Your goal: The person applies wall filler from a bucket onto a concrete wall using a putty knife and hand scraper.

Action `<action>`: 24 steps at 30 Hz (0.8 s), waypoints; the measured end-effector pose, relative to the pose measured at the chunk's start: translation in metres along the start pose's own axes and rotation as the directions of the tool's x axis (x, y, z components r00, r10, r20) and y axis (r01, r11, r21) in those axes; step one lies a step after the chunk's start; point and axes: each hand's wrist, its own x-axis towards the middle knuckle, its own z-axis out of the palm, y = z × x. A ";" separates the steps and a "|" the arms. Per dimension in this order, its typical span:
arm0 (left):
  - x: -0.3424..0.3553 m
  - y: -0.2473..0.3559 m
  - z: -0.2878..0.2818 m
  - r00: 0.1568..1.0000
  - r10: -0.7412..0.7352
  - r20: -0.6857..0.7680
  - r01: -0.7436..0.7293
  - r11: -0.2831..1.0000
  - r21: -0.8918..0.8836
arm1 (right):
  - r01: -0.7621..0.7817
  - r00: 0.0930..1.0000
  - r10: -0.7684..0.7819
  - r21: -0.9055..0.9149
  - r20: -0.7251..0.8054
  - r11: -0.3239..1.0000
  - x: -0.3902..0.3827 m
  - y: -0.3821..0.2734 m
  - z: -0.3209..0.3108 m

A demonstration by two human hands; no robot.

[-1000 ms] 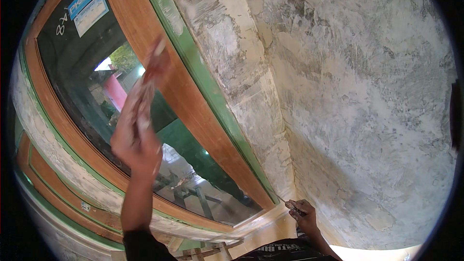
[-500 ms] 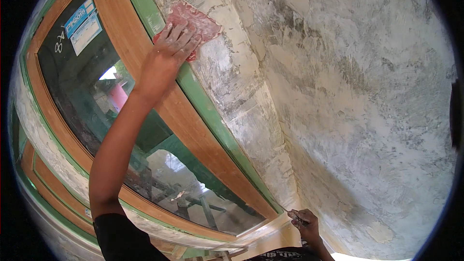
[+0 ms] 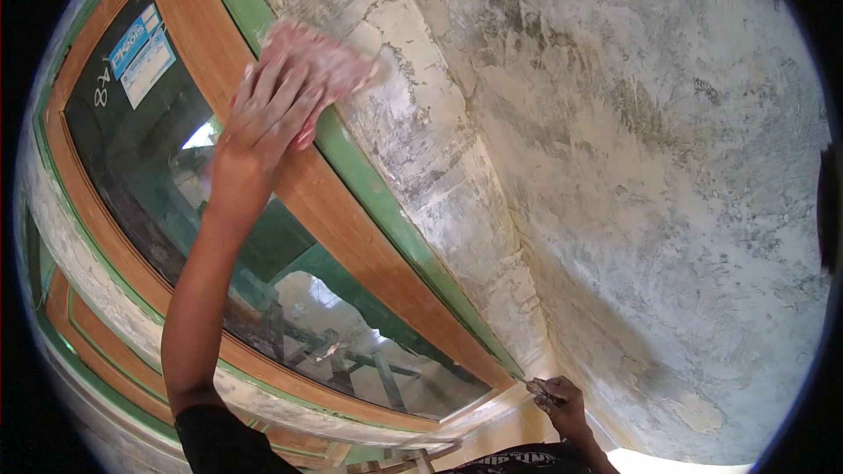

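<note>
Left hand [image 3: 277, 101] presses a pinkish sanding sheet [image 3: 320, 57] flat on the plastered reveal [image 3: 421, 149] beside the green frame strip [image 3: 378, 202], mid-rub; next stroke needs care at that edge, while the right hand [image 3: 562, 399] grips a small tool [image 3: 537, 386].

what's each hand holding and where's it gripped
Left hand presses a pinkish sheet, likely sandpaper, flat under its fingers against the window's edge. Right hand grips a thin dark tool by one end.

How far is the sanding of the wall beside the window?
Done: pale smooth patches cover much of the wall. In hand: the left hand presses pink sandpaper beside the green frame; the right hand holds a small tool. Left: grey rough streaks remain.
</note>
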 end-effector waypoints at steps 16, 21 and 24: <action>-0.021 -0.030 -0.007 0.913 0.118 0.391 -0.197 0.966 0.168 | -0.036 0.998 0.034 0.022 0.053 0.999 -0.007 -0.021 0.006; -0.046 -0.016 -0.016 0.987 0.129 0.093 -0.133 0.990 0.035 | -0.104 0.993 0.100 0.053 0.065 0.993 -0.014 -0.023 0.007; -0.003 -0.010 -0.002 0.995 0.101 0.004 -0.101 0.995 0.026 | -0.114 0.988 0.112 0.008 0.104 0.993 -0.018 -0.025 0.009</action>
